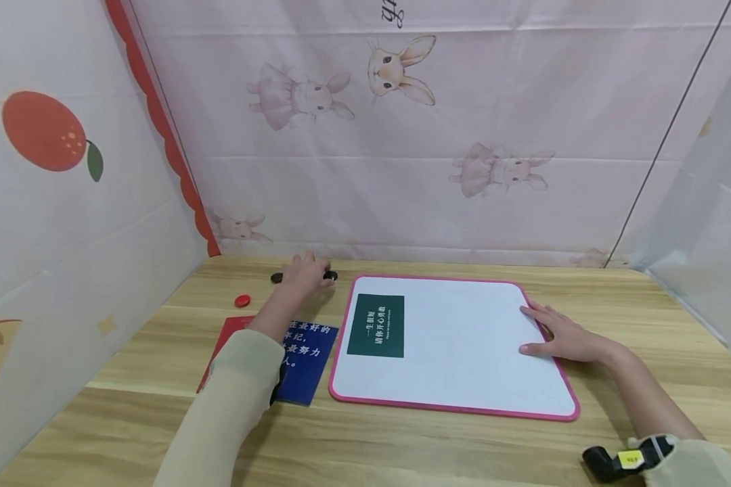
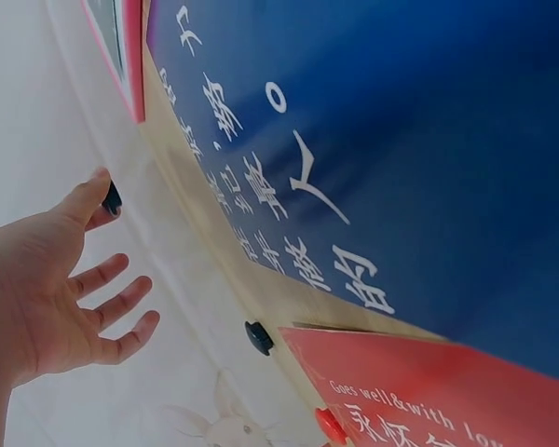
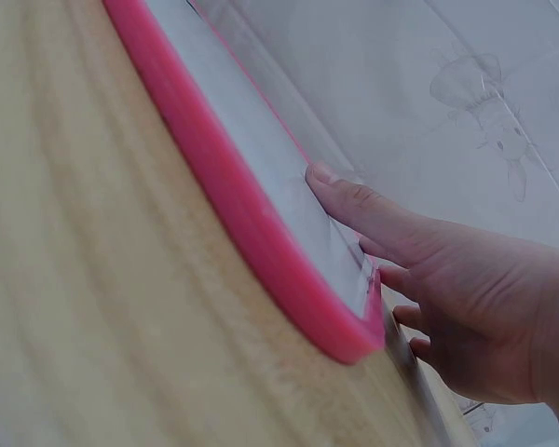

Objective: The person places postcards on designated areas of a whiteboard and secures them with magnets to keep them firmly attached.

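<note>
My left hand [image 1: 306,274] is at the back of the table, its thumb and forefinger pinching a black round magnet [image 2: 113,199]; the other fingers are spread. A second black magnet [image 1: 277,277] sits on the table to its left, and a red magnet [image 1: 242,301] lies nearer me. A whiteboard [image 1: 463,338] with a pink rim lies flat, a dark green card [image 1: 375,325] with white writing on its left part. My right hand [image 1: 563,335] rests on the board's right edge, thumb and forefinger extended over the white surface, the other fingers by the rim.
Left of the board lie a blue card [image 1: 307,365] with white writing and a red card [image 1: 228,335], both partly hidden under my left forearm. A printed cloth [image 1: 365,203] hangs behind the wooden table [image 1: 402,446], with more cloth at both sides.
</note>
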